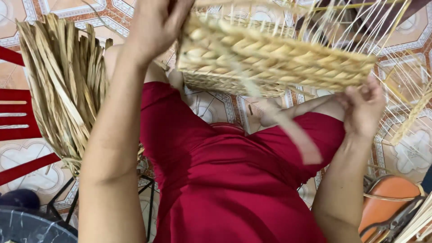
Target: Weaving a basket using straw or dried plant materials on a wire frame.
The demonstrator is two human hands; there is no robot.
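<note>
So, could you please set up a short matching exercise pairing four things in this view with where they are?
Things:
1. woven basket
2. bundle of dried strips
3. left hand
4. right hand

Places:
A. under the basket's right end
B. far left, beside a red chair
C. top centre, above the lap
D. at the basket's left end

Pairs: 1-C, 2-B, 3-D, 4-A

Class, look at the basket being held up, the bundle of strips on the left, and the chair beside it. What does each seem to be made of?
Basket: braided dry plant fibre, pale straw colour, matte; the plaited rows show it, with thin stakes sticking out.
Bundle of strips: flat dried leaves or reed, dull tan, creased lengthwise; which plant is unclear.
Chair: probably plastic, smooth uniform red slats.
</note>
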